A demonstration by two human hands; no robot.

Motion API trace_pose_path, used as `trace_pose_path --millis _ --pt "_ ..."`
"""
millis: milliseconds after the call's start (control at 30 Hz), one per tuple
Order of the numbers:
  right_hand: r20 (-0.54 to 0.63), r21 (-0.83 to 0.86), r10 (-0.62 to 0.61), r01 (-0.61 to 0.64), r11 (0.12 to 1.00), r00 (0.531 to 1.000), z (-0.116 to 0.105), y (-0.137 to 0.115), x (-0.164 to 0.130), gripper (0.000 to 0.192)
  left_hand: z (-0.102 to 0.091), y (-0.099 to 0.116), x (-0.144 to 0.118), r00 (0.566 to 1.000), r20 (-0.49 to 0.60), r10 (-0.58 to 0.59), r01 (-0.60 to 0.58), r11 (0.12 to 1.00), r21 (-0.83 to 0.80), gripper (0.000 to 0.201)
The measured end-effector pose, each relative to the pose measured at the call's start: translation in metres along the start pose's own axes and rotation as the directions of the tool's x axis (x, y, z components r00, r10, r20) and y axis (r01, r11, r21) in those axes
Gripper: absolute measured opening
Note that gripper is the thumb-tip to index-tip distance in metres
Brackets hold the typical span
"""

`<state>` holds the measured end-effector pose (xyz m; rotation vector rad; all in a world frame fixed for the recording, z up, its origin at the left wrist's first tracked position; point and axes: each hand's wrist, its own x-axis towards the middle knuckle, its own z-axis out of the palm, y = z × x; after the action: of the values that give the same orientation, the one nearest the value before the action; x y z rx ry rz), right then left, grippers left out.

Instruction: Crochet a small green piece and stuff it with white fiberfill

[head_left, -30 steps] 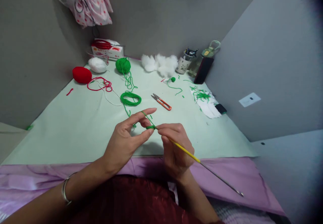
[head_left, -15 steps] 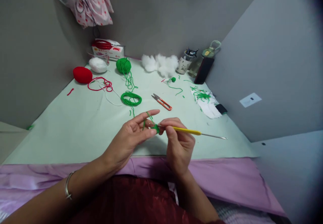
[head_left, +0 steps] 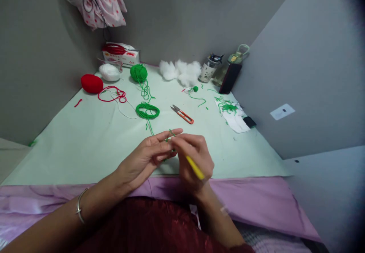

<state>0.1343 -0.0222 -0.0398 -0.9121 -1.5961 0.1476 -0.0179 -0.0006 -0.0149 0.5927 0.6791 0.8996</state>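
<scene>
My left hand (head_left: 149,150) pinches a small piece of green crochet, mostly hidden behind the fingers. Green yarn (head_left: 172,132) runs over its raised index finger. My right hand (head_left: 196,161) is closed around a crochet hook (head_left: 195,167) with a yellow handle, tilted down toward me; its tip is hidden at the left fingertips. Both hands meet above the table's near edge. Beyond them lie a loose coil of green yarn (head_left: 147,111) and orange-handled thread snips (head_left: 182,114).
Red (head_left: 91,83), white (head_left: 110,72) and green yarn balls (head_left: 138,73) stand at the back left. White stuffing (head_left: 181,72), a pen cup (head_left: 208,70) and a bottle (head_left: 235,61) line the back. Green scraps lie on white paper (head_left: 236,123) at right.
My right hand has turned and moved slightly left, swinging the hook from pointing right to pointing down toward me. The left fingers have closed in, and the green piece is now largely covered.
</scene>
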Motion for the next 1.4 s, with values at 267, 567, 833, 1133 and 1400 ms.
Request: trace_pose_path --millis 267,567,833,1133,1400 --pt "0.058 0.417 0.376 -0.365 0.833 0.925 -0.001 -0.001 0.011 0.014 -0.003 0.002 -0.002 0.982 0.007 0.190 -0.188 0.967 0.173 0.044" --pt "0.104 0.599 0.499 -0.455 0.659 0.860 -0.002 0.005 0.012 0.018 -0.003 0.002 -0.006 0.972 -0.020 0.232 -0.217 0.932 0.289 0.035" --pt "0.052 0.232 0.183 -0.190 0.954 0.982 -0.010 -0.005 0.006 0.021 -0.005 0.003 -0.007 0.928 -0.026 0.372 -0.313 0.815 0.488 0.038" --pt "0.068 -0.211 -0.197 0.207 0.955 0.978 -0.002 -0.002 -0.006 0.038 0.002 -0.001 -0.007 0.960 -0.060 0.273 -0.248 0.932 0.266 0.052" --pt "0.035 0.429 0.360 -0.339 0.837 0.932 -0.003 -0.001 0.011 0.021 -0.003 0.006 -0.003 0.996 0.004 0.088 -0.088 0.994 0.059 0.047"
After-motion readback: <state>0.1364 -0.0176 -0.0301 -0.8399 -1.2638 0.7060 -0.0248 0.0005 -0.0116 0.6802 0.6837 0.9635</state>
